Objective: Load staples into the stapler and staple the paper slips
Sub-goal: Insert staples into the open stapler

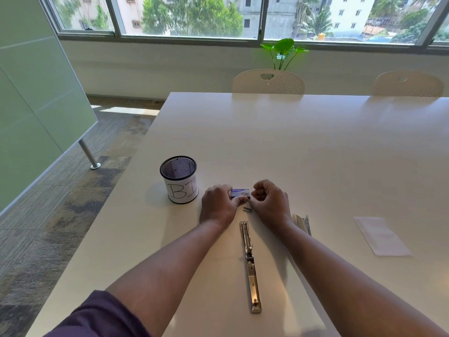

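Note:
My left hand (220,205) grips a small purple staple box (240,192) from its left side, thumb under its front edge. My right hand (268,201) has curled fingers at the box's right end and pinches it there. A short strip of staples (247,209) lies on the table just below the box. The metal stapler (250,263) lies flat and fully unfolded between my forearms. A second stapler part or stapler (302,223) sits partly hidden behind my right wrist. The paper slips (381,235) lie to the right.
A black mesh cup (179,182) with a paper label reading "BI" stands left of my hands. The white table (291,142) stretches far ahead; its left edge runs close to the cup. Two chairs (268,81) stand at the far side.

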A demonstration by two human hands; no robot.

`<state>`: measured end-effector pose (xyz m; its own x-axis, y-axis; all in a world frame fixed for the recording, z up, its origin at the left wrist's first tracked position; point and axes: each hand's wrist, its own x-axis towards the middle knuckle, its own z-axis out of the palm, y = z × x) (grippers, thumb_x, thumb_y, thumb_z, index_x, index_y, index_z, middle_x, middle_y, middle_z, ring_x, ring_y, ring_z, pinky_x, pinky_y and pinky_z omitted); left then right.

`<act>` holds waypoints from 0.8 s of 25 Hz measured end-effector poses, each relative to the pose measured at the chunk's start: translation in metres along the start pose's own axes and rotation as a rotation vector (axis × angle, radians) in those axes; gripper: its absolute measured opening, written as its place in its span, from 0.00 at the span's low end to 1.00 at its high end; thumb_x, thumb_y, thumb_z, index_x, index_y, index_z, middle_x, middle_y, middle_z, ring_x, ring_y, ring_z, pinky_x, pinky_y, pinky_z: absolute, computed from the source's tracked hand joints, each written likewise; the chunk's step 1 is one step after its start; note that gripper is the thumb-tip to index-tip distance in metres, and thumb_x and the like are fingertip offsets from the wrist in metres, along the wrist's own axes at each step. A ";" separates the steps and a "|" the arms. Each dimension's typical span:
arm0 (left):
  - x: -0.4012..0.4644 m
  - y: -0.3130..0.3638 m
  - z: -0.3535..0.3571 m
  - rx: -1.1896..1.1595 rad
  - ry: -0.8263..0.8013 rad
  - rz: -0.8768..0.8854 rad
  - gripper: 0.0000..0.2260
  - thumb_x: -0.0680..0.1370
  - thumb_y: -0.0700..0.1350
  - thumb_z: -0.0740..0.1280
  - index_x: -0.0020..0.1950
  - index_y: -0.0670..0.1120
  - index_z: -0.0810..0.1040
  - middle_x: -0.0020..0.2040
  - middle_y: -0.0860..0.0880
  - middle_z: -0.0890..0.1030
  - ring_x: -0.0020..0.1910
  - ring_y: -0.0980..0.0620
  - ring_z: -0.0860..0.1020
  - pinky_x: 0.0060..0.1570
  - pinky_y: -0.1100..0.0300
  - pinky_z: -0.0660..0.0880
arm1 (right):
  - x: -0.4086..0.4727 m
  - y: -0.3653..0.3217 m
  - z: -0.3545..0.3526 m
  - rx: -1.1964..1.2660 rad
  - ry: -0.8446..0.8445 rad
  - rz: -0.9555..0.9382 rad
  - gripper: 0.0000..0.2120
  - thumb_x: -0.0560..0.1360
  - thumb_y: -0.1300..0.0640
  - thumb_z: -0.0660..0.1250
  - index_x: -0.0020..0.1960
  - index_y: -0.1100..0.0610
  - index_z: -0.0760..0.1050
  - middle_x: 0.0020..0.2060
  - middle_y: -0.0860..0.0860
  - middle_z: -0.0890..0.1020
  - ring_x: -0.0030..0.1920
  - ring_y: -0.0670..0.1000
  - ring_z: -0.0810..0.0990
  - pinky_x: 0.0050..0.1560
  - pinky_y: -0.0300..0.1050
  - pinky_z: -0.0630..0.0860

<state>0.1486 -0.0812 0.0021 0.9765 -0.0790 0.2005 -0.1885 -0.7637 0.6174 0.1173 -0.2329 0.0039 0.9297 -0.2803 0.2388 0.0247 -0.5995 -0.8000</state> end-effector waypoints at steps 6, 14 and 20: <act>0.001 -0.003 0.002 -0.021 -0.007 0.039 0.15 0.75 0.55 0.74 0.56 0.46 0.84 0.50 0.44 0.82 0.52 0.43 0.79 0.53 0.50 0.76 | -0.001 0.000 0.000 -0.007 -0.004 -0.012 0.08 0.71 0.60 0.75 0.49 0.53 0.80 0.37 0.46 0.85 0.40 0.47 0.84 0.47 0.46 0.80; 0.000 -0.001 0.001 -0.043 -0.005 0.028 0.10 0.75 0.54 0.74 0.43 0.48 0.82 0.44 0.45 0.83 0.46 0.43 0.78 0.48 0.51 0.75 | -0.002 0.000 0.001 -0.017 -0.001 -0.023 0.09 0.70 0.62 0.74 0.49 0.54 0.81 0.38 0.47 0.85 0.40 0.47 0.83 0.47 0.46 0.81; 0.001 -0.003 0.002 -0.053 -0.011 0.030 0.12 0.75 0.52 0.73 0.37 0.47 0.77 0.40 0.46 0.81 0.43 0.43 0.77 0.45 0.50 0.75 | -0.001 0.000 0.002 -0.008 -0.001 -0.013 0.09 0.69 0.62 0.75 0.46 0.51 0.80 0.35 0.45 0.83 0.37 0.44 0.82 0.44 0.42 0.79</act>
<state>0.1504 -0.0806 -0.0013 0.9715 -0.1083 0.2109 -0.2223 -0.7258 0.6510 0.1169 -0.2314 0.0029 0.9298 -0.2714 0.2487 0.0340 -0.6094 -0.7921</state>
